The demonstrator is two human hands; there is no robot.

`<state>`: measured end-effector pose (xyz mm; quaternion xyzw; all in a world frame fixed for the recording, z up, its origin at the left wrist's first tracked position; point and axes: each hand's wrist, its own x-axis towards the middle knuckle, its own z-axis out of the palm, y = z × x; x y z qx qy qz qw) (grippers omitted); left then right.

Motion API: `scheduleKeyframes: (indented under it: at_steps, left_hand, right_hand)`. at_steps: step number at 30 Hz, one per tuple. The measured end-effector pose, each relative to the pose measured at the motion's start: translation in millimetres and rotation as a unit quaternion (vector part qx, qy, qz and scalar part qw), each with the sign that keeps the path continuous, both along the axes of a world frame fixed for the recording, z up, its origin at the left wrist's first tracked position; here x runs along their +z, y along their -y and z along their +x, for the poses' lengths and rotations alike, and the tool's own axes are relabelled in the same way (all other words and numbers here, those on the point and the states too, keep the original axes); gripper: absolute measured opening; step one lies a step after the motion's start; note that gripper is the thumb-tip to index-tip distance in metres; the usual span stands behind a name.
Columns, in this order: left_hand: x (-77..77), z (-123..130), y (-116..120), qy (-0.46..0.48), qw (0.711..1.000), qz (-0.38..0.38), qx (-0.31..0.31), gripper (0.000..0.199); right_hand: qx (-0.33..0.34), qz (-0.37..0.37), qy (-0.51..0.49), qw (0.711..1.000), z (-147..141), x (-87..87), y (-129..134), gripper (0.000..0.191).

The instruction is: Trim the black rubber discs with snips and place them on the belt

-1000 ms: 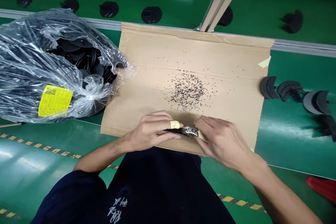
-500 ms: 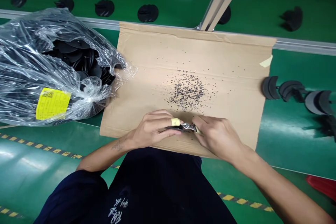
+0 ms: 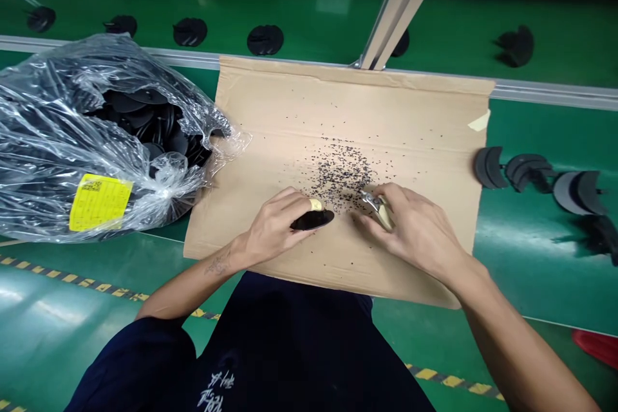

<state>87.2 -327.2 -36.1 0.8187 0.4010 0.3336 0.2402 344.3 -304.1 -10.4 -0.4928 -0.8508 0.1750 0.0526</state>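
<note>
My left hand (image 3: 275,226) is closed on a black disc (image 3: 313,219) above the cardboard's near part, with yellow tape round one finger. To its right, my right hand (image 3: 410,222) holds a small metal cutting tool (image 3: 374,203); its silver jaws point up and left, and its pale handle lies in my fingers. A gap separates the tool from the disc. Many tiny black bits (image 3: 344,170) lie scattered on the cardboard sheet (image 3: 270,93), just beyond both hands.
A clear plastic bag (image 3: 43,135) with many black discs and a yellow label stands at the left. Curved black parts (image 3: 526,170) lie in a row on the green table at the right. Across the far side run a metal rail (image 3: 545,91) and an upright post (image 3: 405,9).
My right hand and the tool have moved right, away from the disc. The disc in my left hand has tilted and shows more of its dark face. The whole view has shifted slightly.
</note>
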Motion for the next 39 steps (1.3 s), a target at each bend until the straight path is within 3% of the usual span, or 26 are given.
scheduleKeyframes:
  at_steps: [3,12,16,18,22,26,31,39]
  left_hand:
    - [5.0,0,3,0.029,0.999,0.013,0.007,0.013]
    - [15.5,1,16,0.007,0.998,0.042,0.041,0.014]
    - [16.7,0,18,0.058,0.994,0.016,0.088,0.021]
    - [14.4,-2,18,0.144,0.981,-0.058,0.119,0.029]
    - [5.3,-7,17,0.311,0.910,-0.236,0.143,0.043]
    - [1.1,-5,21,0.366,0.879,-0.284,0.115,0.030]
    - [5.8,5,28,0.360,0.900,-0.243,0.041,0.023]
    - [7.7,1,27,0.206,0.973,-0.091,0.045,0.023]
  right_hand:
    - [0.012,-0.003,-0.018,1.000,10,-3.7,5,0.043]
    - [0.087,0.088,0.013,0.992,14,5.4,21,0.029]
    - [0.074,0.103,0.032,0.991,22,6.9,26,0.031]
    - [0.042,0.069,-0.006,0.997,25,5.9,30,0.037]
    - [-0.072,-0.055,-0.140,0.986,22,4.6,41,0.041]
    - [-0.105,-0.171,-0.238,0.950,5,7.6,47,0.033]
    - [-0.091,-0.166,-0.322,0.927,-18,12.3,49,0.027]
    - [0.006,-0.088,-0.391,0.916,-29,16.8,55,0.024]
